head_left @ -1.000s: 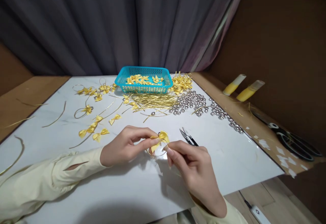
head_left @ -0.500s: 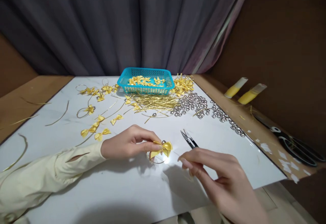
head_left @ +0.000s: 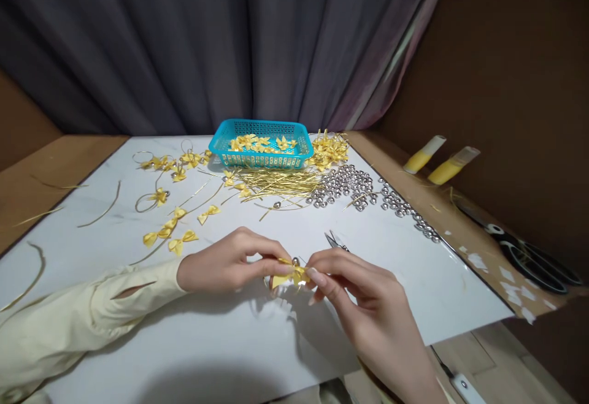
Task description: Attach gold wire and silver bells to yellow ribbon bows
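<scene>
My left hand (head_left: 230,263) pinches a small yellow ribbon bow (head_left: 288,275) with a gold wire loop and a silver bead, low over the white board (head_left: 230,343). My right hand (head_left: 363,306) meets it from the right, thumb and forefinger closed on the bow's right side. Small black snips (head_left: 335,242) lie just behind my right fingers, partly hidden by them.
A turquoise basket (head_left: 260,143) of yellow bows stands at the back. Gold wires (head_left: 276,182), silver beads (head_left: 350,186) and loose bows (head_left: 170,232) lie scattered across the board. Two yellow tubes (head_left: 437,162) and large black scissors (head_left: 529,251) rest on the brown surface at right.
My right hand pulled away to the right and down from the bow, then came back and pinched it again. My left hand kept hold of the bow throughout.
</scene>
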`<state>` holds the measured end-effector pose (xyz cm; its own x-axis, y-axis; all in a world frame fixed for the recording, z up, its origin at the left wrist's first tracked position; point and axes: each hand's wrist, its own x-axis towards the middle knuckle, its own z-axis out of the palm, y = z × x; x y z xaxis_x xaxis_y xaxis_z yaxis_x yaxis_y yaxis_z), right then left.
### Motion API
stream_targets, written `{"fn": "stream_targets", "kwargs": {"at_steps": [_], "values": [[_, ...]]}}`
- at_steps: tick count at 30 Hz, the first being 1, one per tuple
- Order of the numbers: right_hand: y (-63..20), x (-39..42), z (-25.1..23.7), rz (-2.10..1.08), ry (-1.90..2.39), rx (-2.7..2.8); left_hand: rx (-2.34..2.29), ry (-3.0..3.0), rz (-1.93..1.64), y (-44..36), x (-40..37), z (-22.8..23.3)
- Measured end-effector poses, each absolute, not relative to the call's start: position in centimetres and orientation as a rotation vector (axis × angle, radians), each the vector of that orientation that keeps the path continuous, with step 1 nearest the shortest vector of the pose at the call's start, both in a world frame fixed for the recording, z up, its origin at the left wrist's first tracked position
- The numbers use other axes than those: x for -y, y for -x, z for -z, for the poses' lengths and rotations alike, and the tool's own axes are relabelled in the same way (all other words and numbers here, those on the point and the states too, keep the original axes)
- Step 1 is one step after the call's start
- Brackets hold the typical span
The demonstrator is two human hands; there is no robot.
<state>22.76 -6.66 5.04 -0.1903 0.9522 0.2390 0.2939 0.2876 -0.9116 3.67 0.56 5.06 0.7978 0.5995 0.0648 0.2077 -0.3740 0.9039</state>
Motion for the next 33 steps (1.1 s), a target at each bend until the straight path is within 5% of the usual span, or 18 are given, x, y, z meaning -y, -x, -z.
{"fn": "stream_targets", "kwargs": {"at_steps": [10,33], "values": [[-22.8,7.9,-5.8,-0.725,1.285,1.497,-0.628,-1.306,-0.458,-3.8,-0.7,-4.5],[-22.1,8.0,-5.0,-0.717,1.241,1.765,-0.586,-0.985,-0.473,-4.3,0.2,-4.4]]}}
